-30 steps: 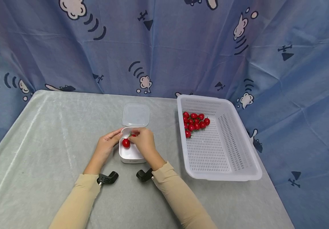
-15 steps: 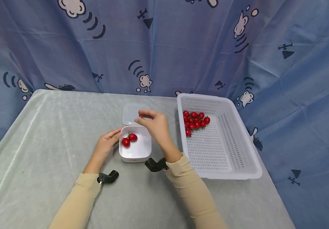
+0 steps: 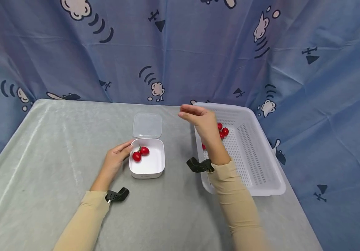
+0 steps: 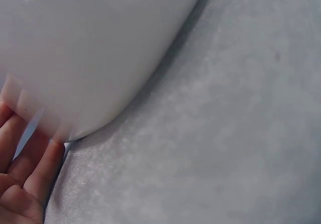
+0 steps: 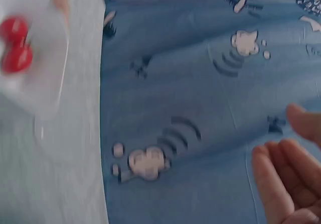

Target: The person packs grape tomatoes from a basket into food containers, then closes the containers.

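White box [image 3: 146,176] holding 2 tomatoes [image 3: 144,151] sits between left hand [image 3: 115,160], touching it, and relaxed, empty right hand [image 3: 203,122].

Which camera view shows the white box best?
The head view: the white box appears nearly whole, with two tomatoes inside. The left wrist view shows only part of its outside; the right wrist view, blurred, cuts it off.

One left hand [image 3: 116,161], one right hand [image 3: 203,122], two tan sleeves [image 3: 84,216], two black wrist cameras [image 3: 117,195]. One table [image 3: 173,209], one blue curtain [image 3: 180,52], one clear lid [image 3: 147,125], one white box [image 3: 154,162] holding two red tomatoes [image 3: 144,151]. One white basket [image 3: 264,191], four basket tomatoes [image 3: 225,131] showing, full count not tellable, right hand covers part.
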A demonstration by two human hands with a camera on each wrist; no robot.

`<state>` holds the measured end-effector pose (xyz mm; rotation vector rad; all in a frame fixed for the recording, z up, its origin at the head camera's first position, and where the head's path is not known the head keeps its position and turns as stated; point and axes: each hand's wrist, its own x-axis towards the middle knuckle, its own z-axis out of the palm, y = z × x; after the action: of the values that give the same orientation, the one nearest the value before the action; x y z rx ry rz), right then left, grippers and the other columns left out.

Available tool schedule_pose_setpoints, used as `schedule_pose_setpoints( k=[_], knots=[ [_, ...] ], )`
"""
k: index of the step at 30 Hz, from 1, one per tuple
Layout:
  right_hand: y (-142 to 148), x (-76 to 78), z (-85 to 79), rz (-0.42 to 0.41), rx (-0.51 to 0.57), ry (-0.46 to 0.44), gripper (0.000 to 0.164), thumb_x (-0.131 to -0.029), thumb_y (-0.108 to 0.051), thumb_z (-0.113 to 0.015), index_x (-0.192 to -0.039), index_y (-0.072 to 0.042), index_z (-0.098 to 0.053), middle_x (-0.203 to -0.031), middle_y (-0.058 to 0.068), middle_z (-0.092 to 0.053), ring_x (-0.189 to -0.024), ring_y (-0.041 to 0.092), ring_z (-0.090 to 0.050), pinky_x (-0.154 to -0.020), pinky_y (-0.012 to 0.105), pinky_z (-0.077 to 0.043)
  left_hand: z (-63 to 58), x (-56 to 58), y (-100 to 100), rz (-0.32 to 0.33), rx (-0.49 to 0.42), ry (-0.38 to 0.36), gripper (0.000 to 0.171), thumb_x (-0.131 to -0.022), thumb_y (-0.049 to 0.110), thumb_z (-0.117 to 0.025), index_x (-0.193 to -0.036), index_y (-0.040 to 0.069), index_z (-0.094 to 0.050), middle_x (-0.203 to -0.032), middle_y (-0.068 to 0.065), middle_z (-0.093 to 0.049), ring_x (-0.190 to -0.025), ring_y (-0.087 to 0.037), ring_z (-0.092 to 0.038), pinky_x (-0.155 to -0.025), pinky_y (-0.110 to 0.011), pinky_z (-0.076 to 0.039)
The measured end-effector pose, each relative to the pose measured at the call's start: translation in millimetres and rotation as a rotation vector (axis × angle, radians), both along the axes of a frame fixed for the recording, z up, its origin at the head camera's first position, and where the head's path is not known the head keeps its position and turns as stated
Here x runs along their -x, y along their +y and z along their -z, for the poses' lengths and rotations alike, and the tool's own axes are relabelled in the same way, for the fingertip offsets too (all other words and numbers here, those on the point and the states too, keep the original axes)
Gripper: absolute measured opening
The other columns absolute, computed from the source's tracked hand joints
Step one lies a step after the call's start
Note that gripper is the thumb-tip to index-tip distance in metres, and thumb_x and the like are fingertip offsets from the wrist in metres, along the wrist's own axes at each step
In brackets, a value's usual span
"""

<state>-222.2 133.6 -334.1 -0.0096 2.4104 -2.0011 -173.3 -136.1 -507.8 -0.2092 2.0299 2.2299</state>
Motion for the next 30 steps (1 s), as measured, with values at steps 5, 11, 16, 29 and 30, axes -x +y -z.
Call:
schedule_pose_setpoints(
  k=[5, 11, 16, 29, 30],
  knots=[
    [36.1, 6.6, 1.7, 0.007, 0.023, 0.05, 0.039, -0.087, -0.018, -0.078, -0.122, -0.003, -0.07, -0.102, -0.014, -0.073, -0.103, 0.006, -0.066, -0.094, 0.02, -0.054, -0.6, -0.5, 0.9, -0.001, -0.003, -0.002, 0.048, -0.098, 0.025, -0.065, -0.137, -0.002, -0.057, -0.112, 0.02, -0.069, -0.106, 0.009, -0.061, -0.095, -0.011, -0.05],
    [75.4, 19.9, 15.6, 0.051, 0.041, 0.037, 0.031, -0.087, -0.021, -0.078, -0.115, -0.008, -0.075, -0.096, -0.017, -0.074, -0.097, 0.005, -0.068, -0.085, 0.015, -0.055, -0.3, -0.8, 1.5, -0.011, -0.007, -0.013, 0.049, -0.097, 0.026, -0.066, -0.137, 0.0, -0.058, -0.113, 0.021, -0.068, -0.108, 0.009, -0.061, -0.096, -0.011, -0.049],
    [98.9, 27.1, 32.3, 0.007, -0.033, -0.022, 0.033, -0.089, -0.02, -0.076, -0.118, -0.005, -0.072, -0.094, -0.021, -0.073, -0.096, 0.001, -0.068, -0.085, 0.013, -0.054, -0.8, -0.8, 1.2, -0.014, -0.01, -0.004, 0.049, -0.097, 0.026, -0.066, -0.137, -0.001, -0.058, -0.111, 0.023, -0.068, -0.108, 0.009, -0.061, -0.096, -0.011, -0.049],
    [128.6, 31.4, 73.3, -0.038, -0.123, -0.204, 0.044, -0.09, -0.028, -0.074, -0.127, -0.004, -0.067, -0.094, -0.025, -0.071, -0.106, -0.002, -0.061, -0.114, 0.036, -0.044, 0.3, -0.1, 1.5, -0.015, -0.001, -0.022, 0.048, -0.097, 0.026, -0.066, -0.137, 0.0, -0.058, -0.124, 0.011, -0.068, -0.109, 0.008, -0.06, -0.096, -0.011, -0.049],
    [129.7, 31.7, 75.8, -0.05, -0.119, -0.221, 0.044, -0.09, -0.026, -0.074, -0.128, -0.003, -0.067, -0.095, -0.024, -0.071, -0.105, -0.002, -0.062, -0.113, 0.034, -0.046, 0.5, -0.1, 1.3, -0.016, -0.003, -0.021, 0.048, -0.097, 0.026, -0.066, -0.137, 0.0, -0.058, -0.121, 0.014, -0.068, -0.109, 0.008, -0.06, -0.096, -0.011, -0.049]
  ],
)
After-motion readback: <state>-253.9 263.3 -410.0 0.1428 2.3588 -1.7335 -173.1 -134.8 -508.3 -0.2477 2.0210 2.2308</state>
